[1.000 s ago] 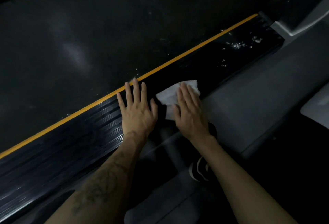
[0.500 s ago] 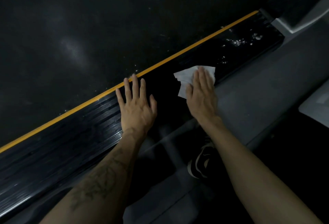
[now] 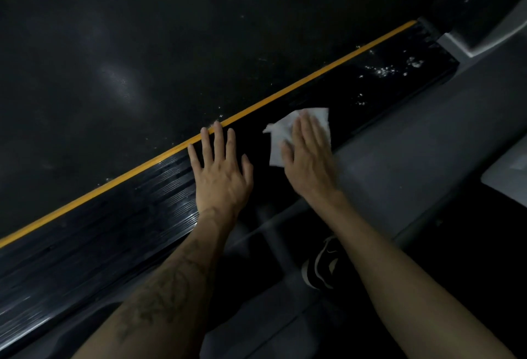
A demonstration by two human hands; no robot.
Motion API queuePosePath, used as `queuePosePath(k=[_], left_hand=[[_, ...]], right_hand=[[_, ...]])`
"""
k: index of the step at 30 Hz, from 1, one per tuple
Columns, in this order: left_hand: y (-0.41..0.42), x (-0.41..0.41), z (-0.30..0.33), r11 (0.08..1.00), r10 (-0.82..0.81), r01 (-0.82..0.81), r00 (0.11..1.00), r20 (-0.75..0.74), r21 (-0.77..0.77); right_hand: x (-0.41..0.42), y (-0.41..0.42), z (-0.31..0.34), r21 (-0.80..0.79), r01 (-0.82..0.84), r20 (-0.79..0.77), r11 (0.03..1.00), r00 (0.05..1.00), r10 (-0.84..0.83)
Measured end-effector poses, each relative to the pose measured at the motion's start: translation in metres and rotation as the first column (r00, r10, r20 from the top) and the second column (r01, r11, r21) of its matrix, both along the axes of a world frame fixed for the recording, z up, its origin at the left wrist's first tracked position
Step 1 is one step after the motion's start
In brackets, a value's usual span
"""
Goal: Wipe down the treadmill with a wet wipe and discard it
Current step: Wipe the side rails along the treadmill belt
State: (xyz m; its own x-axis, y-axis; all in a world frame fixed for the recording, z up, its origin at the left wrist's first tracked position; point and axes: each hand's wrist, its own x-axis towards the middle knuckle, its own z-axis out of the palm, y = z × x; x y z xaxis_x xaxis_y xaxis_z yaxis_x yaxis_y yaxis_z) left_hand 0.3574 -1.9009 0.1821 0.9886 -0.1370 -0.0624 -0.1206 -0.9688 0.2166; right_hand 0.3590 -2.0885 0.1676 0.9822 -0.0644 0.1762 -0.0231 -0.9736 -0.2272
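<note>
The wipe (image 3: 288,133) is lying white and crumpled on the treadmill's black side rail (image 3: 370,85), between the yellow stripe (image 3: 285,93) and the grey edge (image 3: 413,142) of the frame. The right hand (image 3: 308,156) is pressing it flat against the rail, fingers straight and together, not curling round it; the wipe's corners are showing past the fingertips and beside the thumb. The left hand (image 3: 221,173) is resting palm down on the same rail, just beside the wipe but apart from it, fingers spread and straight, holding nothing, the middle fingertips reaching the stripe. White specks (image 3: 390,69) are dotting the rail farther along, well beyond the wipe. The dark belt (image 3: 142,59) is stretching out on the far side of the stripe. The ribbed part of the rail is shining to the left of the left hand. A black and white shoe (image 3: 322,267) is showing below the rail, between the two forearms.
</note>
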Motion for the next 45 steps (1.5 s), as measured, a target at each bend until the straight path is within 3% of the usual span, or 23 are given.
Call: queuePosePath(k=[2,4,10,16,18,22,24,28,31,35,41,45], left_hand=[[0.000,0.000,-0.001,1.000,0.001,-0.001,1.000,0.003,-0.005],[0.000,0.000,0.000,1.000,0.000,0.000,1.000,0.002,-0.007],[0.000,0.000,0.001,1.000,0.001,-0.001,1.000,0.002,-0.007],[0.000,0.000,-0.002,1.000,0.005,-0.005,1.000,0.004,-0.003],[0.001,0.001,-0.002,1.000,0.001,-0.001,1.000,0.005,0.004],[0.000,0.001,-0.002,1.000,0.000,0.000,1.000,0.013,0.009],[0.000,0.001,-0.003,1.000,0.001,-0.001,1.000,0.009,0.016],[0.000,0.001,-0.004,1.000,0.005,-0.005,1.000,0.016,0.022],[-0.001,0.001,-0.003,1.000,0.001,-0.002,1.000,0.016,0.027],[-0.001,0.002,-0.002,1.000,0.000,0.000,1.000,0.005,0.026],[-0.001,0.001,-0.002,1.000,0.004,-0.004,1.000,0.014,0.021],[-0.001,0.001,-0.002,1.000,-0.002,0.002,1.000,0.012,0.028]], right_hand=[[-0.020,-0.005,-0.011,-0.001,-0.190,0.082,0.982,0.978,0.190],[-0.022,-0.024,-0.015,-0.032,-0.278,0.094,0.960,0.955,0.280],[0.020,-0.011,0.008,-0.030,0.083,-0.064,0.996,0.994,-0.084],[-0.017,-0.024,-0.009,-0.023,-0.281,0.070,0.959,0.957,0.282],[-0.003,-0.035,-0.002,-0.068,-0.181,0.064,0.981,0.981,0.185],[0.028,-0.017,0.012,-0.006,0.070,-0.112,0.998,0.991,-0.070],[0.021,-0.008,0.009,0.010,-0.001,-0.083,1.000,0.997,0.001],[-0.005,-0.032,-0.004,-0.048,-0.307,-0.001,0.950,0.951,0.308],[0.016,-0.047,0.007,-0.072,-0.153,-0.070,0.986,0.987,0.148],[0.036,-0.020,0.015,0.018,0.096,-0.175,0.995,0.980,-0.092],[-0.005,-0.022,0.001,-0.025,-0.249,0.001,0.968,0.969,0.249],[0.020,-0.019,0.013,-0.060,-0.072,-0.074,0.996,0.995,0.067]])
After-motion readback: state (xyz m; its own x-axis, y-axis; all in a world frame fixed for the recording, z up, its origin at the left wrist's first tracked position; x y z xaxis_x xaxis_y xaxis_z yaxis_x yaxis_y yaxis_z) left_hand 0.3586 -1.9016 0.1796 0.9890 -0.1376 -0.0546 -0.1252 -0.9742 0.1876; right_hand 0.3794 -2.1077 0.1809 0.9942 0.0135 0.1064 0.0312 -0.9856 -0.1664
